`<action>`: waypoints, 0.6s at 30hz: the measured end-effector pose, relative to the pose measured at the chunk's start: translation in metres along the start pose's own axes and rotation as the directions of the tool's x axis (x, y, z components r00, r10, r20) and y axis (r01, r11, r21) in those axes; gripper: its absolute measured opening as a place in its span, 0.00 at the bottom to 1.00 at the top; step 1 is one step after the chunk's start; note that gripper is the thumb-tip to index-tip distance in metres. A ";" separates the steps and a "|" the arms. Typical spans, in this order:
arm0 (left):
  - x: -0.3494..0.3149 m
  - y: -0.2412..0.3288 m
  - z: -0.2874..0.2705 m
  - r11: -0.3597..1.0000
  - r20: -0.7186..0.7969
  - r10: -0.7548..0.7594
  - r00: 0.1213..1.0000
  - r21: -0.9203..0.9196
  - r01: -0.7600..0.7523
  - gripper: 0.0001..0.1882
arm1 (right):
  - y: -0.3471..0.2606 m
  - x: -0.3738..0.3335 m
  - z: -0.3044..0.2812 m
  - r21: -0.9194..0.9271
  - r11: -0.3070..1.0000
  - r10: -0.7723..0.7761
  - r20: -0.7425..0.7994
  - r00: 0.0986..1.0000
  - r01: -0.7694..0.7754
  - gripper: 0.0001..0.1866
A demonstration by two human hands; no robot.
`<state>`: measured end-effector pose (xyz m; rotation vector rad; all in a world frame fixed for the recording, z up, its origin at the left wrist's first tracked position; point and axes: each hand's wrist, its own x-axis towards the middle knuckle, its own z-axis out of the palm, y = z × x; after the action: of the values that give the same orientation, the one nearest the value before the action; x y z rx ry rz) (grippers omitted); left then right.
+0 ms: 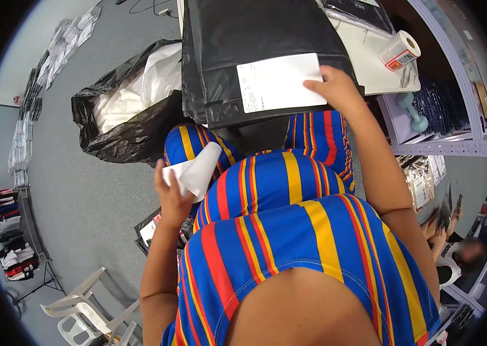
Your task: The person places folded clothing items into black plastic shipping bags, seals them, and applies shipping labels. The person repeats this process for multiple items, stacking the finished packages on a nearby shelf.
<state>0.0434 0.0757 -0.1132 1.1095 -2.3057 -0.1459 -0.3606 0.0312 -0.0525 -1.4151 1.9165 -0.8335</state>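
Note:
A white printed label (281,82) lies over the front of a stack of black plastic mailing bags (255,34). My right hand (338,89) grips the label's right edge, with the thumb on its face. Low over my lap, my left hand (175,199) is closed on a curled piece of blank white paper (200,173), which bends up in a loop beside my knee. Part of the left fingers is hidden behind that paper.
Left of the stack, an open black bag (99,147) holds white packages. A label roll (399,51) stands on the white table (370,69) at right. Shelving with a pale green dumbbell (412,112) rises beside it. Plastic chairs (85,311) stand lower left. Another person (457,259) is at far right.

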 end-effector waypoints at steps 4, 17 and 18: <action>0.023 0.007 0.009 0.957 0.145 0.257 0.955 -0.176 -0.231 0.36 | -0.029 -0.012 0.013 -0.496 0.865 -0.118 -0.066 0.991 0.070 0.26; 0.103 0.054 -0.029 0.933 -0.069 0.064 0.996 -0.351 -0.084 0.13 | -0.103 -0.073 0.050 -0.029 0.565 -0.812 0.157 0.563 0.824 0.28; 0.105 0.059 -0.034 0.917 -0.040 0.016 0.999 -0.399 -0.030 0.14 | -0.108 -0.076 0.056 -0.043 0.499 -0.853 0.152 0.499 0.866 0.27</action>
<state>-0.0306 0.0409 -0.0181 0.8651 -2.1256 -0.5574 -0.2361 0.0718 0.0052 -2.5068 1.0553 -1.0323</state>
